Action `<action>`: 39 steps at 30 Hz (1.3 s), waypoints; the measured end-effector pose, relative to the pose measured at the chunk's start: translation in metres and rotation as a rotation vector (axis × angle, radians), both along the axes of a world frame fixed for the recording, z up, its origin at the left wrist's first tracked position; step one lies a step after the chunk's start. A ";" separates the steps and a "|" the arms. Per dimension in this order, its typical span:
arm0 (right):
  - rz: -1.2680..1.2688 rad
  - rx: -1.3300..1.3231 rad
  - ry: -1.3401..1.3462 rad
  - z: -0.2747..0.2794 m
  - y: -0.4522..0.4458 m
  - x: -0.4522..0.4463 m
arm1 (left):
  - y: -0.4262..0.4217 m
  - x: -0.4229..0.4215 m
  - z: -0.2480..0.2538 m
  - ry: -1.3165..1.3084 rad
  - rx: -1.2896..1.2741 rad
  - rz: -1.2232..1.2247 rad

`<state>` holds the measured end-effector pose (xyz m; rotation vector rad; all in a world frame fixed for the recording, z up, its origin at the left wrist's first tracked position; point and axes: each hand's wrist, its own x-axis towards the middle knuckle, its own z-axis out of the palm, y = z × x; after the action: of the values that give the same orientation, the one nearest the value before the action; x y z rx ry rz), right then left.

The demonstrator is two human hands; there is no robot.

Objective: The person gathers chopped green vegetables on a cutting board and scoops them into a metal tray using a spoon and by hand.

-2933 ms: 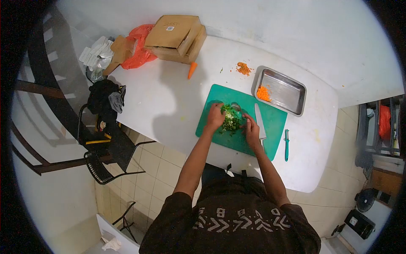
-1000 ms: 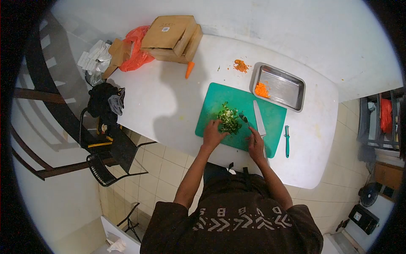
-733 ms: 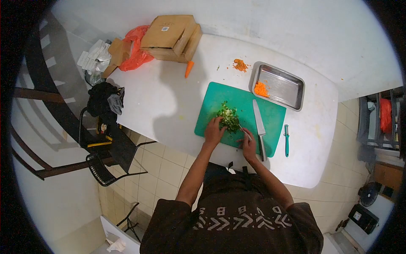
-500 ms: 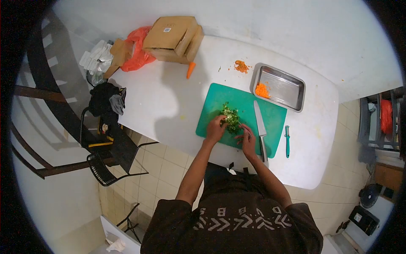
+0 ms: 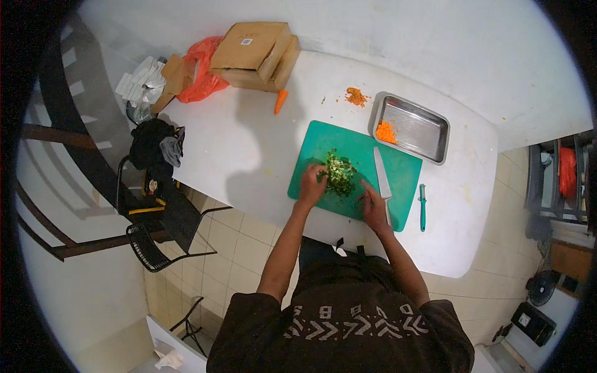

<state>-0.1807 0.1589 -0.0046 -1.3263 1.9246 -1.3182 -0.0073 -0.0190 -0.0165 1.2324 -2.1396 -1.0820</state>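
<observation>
My right hand [image 5: 374, 207] just moved right, leaving the chopped leafy green pile [image 5: 340, 174] on the green rectangular cutting board [image 5: 405, 177] more accessible; grip unclear. Left hand [image 5: 313, 184] curls at the pile's left edge, hold unclear.

Cardboard boxes [image 5: 252, 55] are sitting stacked near the wall [image 5: 404, 37], a red bag [image 5: 204, 74] is slumping beside them, and a black chair [image 5: 183, 222] is standing off left.

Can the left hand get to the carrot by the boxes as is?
Probably yes, with a forward stretch: the left hand is at the chopped greens, and only the green cutting board and white table seem to lie between it and the uncovered carrot.
</observation>
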 end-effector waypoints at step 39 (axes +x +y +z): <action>-0.145 0.160 -0.464 -0.022 0.016 0.023 | 0.049 0.003 0.012 -0.160 -0.089 0.024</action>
<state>-0.1579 0.1752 -0.0263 -0.7331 1.7745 -1.3620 -0.0045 0.0296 -0.0044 1.3397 -2.2581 -0.8952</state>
